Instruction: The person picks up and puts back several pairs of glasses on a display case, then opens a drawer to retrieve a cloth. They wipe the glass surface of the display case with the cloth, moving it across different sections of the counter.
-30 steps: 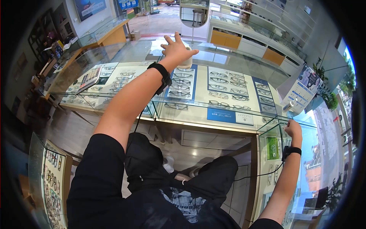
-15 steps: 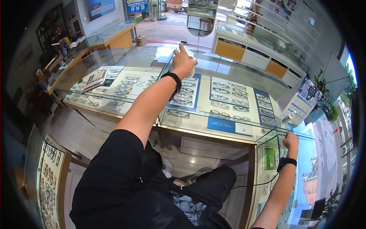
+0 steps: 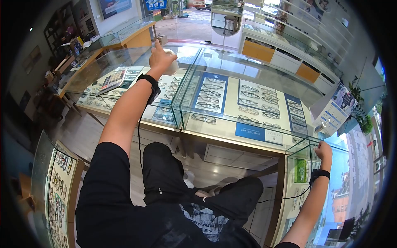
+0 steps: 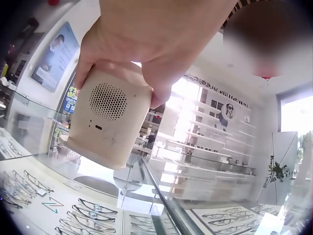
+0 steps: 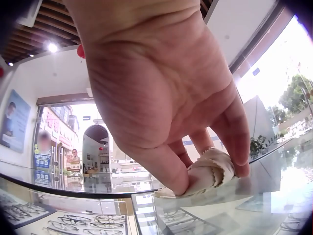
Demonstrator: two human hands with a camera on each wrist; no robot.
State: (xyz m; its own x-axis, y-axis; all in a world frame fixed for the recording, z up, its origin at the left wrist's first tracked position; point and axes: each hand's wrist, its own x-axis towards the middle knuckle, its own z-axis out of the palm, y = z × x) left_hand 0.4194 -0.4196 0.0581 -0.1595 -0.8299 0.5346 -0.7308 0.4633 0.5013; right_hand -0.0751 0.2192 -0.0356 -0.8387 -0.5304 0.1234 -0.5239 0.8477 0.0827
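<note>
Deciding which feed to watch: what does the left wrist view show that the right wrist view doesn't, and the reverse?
Only the left wrist view: the left hand gripping a beige box.
Only the right wrist view: the right hand holding a crumpled cloth.
Both: eyeglasses, a wall poster and a green plant.
</note>
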